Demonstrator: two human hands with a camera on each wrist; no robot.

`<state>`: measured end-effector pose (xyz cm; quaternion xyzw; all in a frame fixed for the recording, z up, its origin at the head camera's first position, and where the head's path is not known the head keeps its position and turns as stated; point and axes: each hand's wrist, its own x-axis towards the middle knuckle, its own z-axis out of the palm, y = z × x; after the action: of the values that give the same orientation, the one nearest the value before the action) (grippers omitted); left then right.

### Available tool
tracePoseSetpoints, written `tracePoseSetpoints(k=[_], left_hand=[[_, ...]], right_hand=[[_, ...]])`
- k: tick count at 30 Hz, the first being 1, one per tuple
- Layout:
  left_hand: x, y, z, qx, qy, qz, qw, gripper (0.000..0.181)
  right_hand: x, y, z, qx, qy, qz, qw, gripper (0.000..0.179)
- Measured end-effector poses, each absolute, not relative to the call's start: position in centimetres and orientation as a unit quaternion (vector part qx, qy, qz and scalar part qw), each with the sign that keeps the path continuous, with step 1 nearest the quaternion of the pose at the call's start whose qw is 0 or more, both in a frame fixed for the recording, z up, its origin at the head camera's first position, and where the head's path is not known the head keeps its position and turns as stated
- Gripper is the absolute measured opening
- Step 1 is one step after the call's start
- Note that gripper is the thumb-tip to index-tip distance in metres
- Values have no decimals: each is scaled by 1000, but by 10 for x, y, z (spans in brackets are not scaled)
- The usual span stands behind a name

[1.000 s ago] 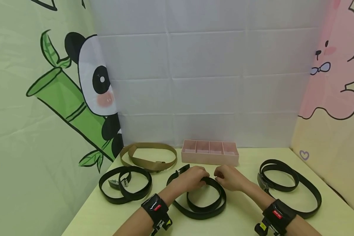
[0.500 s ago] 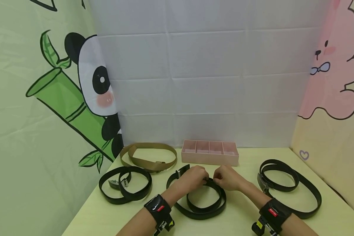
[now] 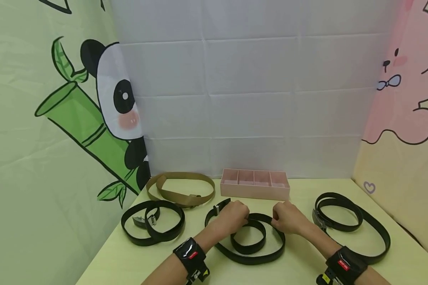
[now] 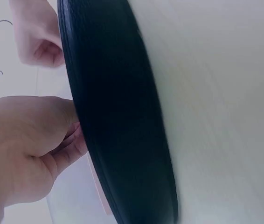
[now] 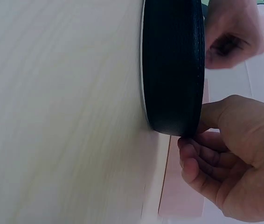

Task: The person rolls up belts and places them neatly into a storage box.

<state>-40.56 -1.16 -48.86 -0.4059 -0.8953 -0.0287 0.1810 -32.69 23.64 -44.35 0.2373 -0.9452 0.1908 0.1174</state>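
A black belt (image 3: 249,260) stands on its edge in the middle of the table, coiled into a wide outer loop around a small inner one. Its buckle end (image 3: 222,206) sticks out past my left hand (image 3: 234,217), whose fingers hold the inner part at the back of the coil. My right hand (image 3: 289,217) pinches the outer loop at its back right. In the right wrist view, thumb and fingertips close on the edge of the strap (image 5: 174,70). The strap (image 4: 118,116) hides the left fingertips in the left wrist view.
Another coiled black belt (image 3: 181,225) lies to the left, and a third black belt (image 3: 385,237) to the right. A tan belt (image 3: 180,197) is at the back left. Behind my hands stands a pink divided box (image 3: 255,192) near the grey back wall (image 3: 249,118).
My right hand has moved to the right with the outer loop, which is now wider and apart from the inner loop. My left hand has stayed nearly in place.
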Motion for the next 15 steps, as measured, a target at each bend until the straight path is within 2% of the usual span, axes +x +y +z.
tracePoseSetpoints(k=[3,9,15], left_hand=[[-405,-18,-489,-402,-898,-18,180,18],[-360,-31,-438,-369,-919,-18,141,15],[-355,-43,-430,-366,-922,-43,115,18]], right_hand=[[-319,248,-443,217,-952,186,108,38],[-301,270,-443,201,-957,179,104,43],[-288,286,-441,221,-955,165,105,45]])
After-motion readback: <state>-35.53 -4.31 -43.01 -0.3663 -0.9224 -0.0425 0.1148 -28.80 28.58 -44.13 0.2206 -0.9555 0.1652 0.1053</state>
